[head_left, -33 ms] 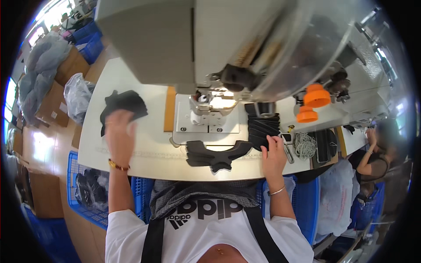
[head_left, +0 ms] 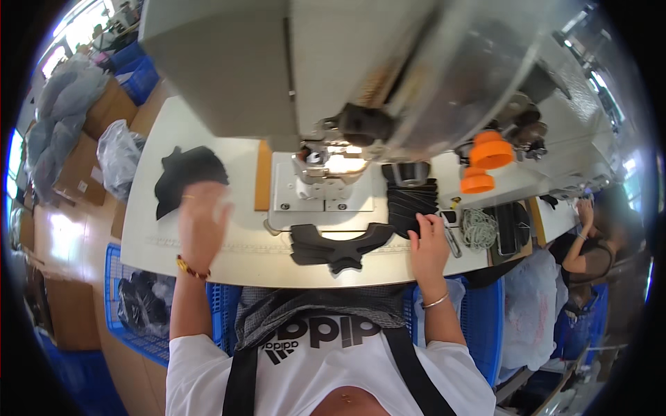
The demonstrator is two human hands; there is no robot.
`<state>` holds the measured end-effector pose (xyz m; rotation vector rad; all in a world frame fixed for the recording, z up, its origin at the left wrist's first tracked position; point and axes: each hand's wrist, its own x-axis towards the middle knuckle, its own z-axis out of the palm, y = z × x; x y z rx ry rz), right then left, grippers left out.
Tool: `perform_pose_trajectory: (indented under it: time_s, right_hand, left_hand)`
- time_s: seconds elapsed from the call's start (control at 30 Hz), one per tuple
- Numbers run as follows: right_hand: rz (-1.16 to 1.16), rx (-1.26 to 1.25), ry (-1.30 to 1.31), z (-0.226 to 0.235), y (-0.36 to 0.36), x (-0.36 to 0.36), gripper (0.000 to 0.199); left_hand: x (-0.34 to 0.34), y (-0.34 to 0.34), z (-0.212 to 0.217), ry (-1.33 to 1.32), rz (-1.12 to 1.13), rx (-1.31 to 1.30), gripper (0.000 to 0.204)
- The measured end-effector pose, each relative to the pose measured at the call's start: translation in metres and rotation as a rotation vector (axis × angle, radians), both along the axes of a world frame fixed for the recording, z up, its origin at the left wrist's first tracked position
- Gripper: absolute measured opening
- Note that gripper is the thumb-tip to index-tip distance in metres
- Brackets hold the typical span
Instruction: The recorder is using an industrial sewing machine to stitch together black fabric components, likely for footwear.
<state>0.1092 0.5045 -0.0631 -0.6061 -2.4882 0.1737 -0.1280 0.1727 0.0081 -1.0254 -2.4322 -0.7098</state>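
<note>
My left hand (head_left: 202,225) is smeared by motion, just below a pile of black fabric pieces (head_left: 189,175) on the left of the white sewing table (head_left: 159,246). Its fingers are too blurred to read. My right hand (head_left: 431,253) rests at the near right corner of a stack of overlapping black pieces (head_left: 411,208), thumb and fingers apart, nothing visibly gripped. Between my hands lies a curved black cut piece (head_left: 340,248) with a lower tab. It sits in front of the sewing machine's needle plate (head_left: 322,194), apart from both hands.
The sewing machine head (head_left: 222,69) overhangs the table, with orange knobs (head_left: 491,150) at right. Tweezers (head_left: 451,239), a coil of pale cord (head_left: 479,229) and a dark phone-like object (head_left: 508,229) lie right. Blue baskets (head_left: 481,322) stand below. Another person (head_left: 590,243) works at far right.
My left hand has shifted right and toward me, away from the left pile. My right hand stays by the stack. The whole view has moved slightly.
</note>
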Motion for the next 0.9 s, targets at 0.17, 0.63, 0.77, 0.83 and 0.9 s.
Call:
perform_pose_trajectory:
  time_s: [0.17, 0.63, 0.77, 0.83, 0.9]
  right_hand:
    - [0.045, -0.043, -0.009, 0.008, 0.002, -0.003, 0.041]
    - [0.155, 0.094, 0.054, 0.012, 0.012, -0.01, 0.015]
    - [0.221, 0.175, 0.08, 0.065, 0.007, -0.03, 0.014]
    - [0.254, 0.137, 0.102, 0.095, 0.0, -0.042, 0.014]
    - [0.422, -0.033, 0.167, 0.113, -0.004, -0.05, 0.009]
  left_hand:
    - [0.055, 0.065, -0.008, -0.235, -0.636, -0.216, 0.035]
    - [0.048, 0.092, -0.011, -0.02, -0.684, -0.421, 0.017]
    - [0.054, 0.096, -0.016, 0.126, -0.645, -0.498, 0.016]
    - [0.056, 0.098, -0.013, 0.173, -0.633, -0.504, 0.016]
    - [0.058, 0.1, 0.005, 0.303, -0.628, -0.273, 0.014]
